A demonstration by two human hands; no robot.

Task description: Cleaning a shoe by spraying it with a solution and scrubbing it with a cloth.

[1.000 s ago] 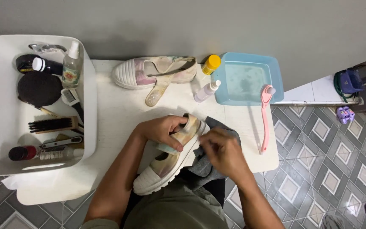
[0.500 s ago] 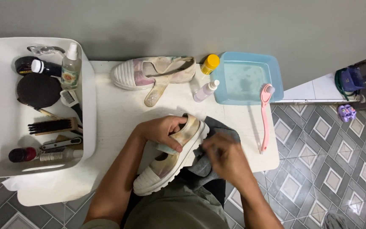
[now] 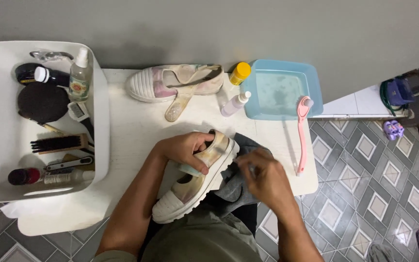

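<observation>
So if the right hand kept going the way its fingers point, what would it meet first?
Probably the heel of the shoe held by the left hand; the right hand, on the grey cloth, points that way, though depth is unclear.

My hands [image 3: 229, 162] and forearms bare, no sleeves, rings or watch; olive-green cloth garment [image 3: 202, 240] over my lap.

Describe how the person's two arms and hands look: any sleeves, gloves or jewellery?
Both forearms are bare up to the bottom edge of the picture; no sleeves show. The left hand and right hand wear no gloves. I see no ring, watch or bracelet, though the right hand is blurred.
</observation>
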